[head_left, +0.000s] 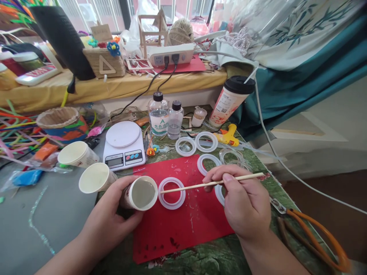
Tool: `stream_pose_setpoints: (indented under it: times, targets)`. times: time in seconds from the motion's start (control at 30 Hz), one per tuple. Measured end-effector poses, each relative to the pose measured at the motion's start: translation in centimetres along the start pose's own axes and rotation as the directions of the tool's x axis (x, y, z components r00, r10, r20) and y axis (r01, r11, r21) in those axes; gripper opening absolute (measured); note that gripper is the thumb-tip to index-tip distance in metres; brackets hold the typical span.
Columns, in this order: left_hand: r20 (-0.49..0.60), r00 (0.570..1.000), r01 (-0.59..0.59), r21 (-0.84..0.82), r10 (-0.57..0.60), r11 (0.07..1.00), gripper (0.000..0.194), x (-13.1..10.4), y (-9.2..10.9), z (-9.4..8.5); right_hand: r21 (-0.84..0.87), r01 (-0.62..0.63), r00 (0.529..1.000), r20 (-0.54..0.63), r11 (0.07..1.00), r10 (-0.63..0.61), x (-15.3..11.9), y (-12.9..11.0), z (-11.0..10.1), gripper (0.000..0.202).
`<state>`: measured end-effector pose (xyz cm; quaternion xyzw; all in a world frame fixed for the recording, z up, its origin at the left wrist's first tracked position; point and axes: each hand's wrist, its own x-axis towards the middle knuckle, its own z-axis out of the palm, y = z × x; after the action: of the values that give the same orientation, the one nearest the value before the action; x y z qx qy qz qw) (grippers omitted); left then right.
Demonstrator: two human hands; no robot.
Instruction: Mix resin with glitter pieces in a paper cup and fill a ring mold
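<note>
My left hand [114, 214] is closed round a paper cup [143, 193] tilted a little toward the right, with clear liquid inside. Between my right thumb and fingers is a thin wooden stick [195, 186]; my right hand [246, 202] holds it nearly level. The stick's left tip lies over a translucent ring mold [182, 194] on the red sheet [183, 236]. Another ring mold [203, 164] sits just beyond my right hand, and one more is partly hidden by that hand. Two further molds lie behind, including a white one [207, 141].
Two paper cups [97, 178] and a digital kitchen scale [124, 143] stand to the left. Two clear bottles [158, 118], a yellow glue gun [229, 135] and a lidded drink cup [231, 101] are at the back. Orange-handled scissors [318, 229] lie at right. A cable [266, 130] hangs down.
</note>
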<state>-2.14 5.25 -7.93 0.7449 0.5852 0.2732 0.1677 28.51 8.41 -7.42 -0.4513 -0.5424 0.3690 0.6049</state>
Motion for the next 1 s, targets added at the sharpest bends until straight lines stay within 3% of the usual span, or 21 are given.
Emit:
stream_pose_setpoints:
  times: [1.0]
  targets:
    - [0.044, 0.997, -0.061, 0.067, 0.058, 0.996, 0.053, 0.56, 0.30, 0.12, -0.031, 0.034, 0.999, 0.040, 0.999, -0.033, -0.10, -0.23, 0.04, 0.028]
